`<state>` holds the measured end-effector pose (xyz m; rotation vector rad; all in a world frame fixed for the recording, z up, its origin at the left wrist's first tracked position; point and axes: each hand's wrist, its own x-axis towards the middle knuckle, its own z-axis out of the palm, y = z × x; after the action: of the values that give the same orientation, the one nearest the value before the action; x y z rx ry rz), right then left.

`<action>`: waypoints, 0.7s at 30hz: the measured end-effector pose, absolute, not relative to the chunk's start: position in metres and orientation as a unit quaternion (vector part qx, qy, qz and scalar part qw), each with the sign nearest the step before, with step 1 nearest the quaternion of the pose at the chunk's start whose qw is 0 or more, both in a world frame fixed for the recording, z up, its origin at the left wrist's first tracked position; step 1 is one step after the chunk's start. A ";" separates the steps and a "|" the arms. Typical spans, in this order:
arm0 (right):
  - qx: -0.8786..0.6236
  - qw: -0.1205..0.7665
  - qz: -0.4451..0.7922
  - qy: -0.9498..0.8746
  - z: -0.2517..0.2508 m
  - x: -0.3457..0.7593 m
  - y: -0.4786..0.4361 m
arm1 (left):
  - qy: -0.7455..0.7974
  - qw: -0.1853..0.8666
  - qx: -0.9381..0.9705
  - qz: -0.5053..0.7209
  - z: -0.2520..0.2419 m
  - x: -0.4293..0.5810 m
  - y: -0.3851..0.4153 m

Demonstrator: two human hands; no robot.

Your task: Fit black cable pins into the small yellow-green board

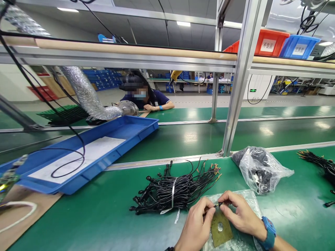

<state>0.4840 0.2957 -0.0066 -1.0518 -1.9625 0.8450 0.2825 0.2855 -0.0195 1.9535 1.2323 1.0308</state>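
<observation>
Counter: green, spans the lower frame.
Blue tray: left of centre, on counter.
Wire bundle: black, lower centre, near hands.
Left hand: fingertips pinched on thin wire.
Right hand: likewise pinching it.
Olive plate: under hands.
Thin wire: lower centre-right, between fingertips, above plate.

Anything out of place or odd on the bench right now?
The blue tray sits askew, lying diagonally across the bench rail, and a loose black cable droops into it over the white sheet. Nothing looks spilled or damaged: the wire bundle is tied, and the left hand and right hand pinch one thin wire.
</observation>
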 end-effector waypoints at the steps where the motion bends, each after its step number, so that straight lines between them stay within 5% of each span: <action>1: -0.402 0.372 0.335 -0.767 -0.008 0.483 0.295 | 0.462 0.284 0.742 0.393 -0.023 0.284 0.285; 7: -0.360 0.380 0.350 -0.776 -0.017 0.481 0.293 | 0.472 0.229 0.750 0.403 -0.031 0.286 0.281; 21: -0.287 0.354 0.244 -0.856 -0.025 0.473 0.291 | 0.489 0.309 0.764 0.287 -0.024 0.279 0.286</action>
<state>0.4728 0.2911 -0.0250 -0.7422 -2.2127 0.6309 0.2791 0.2856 -0.0244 2.0187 1.2930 0.7576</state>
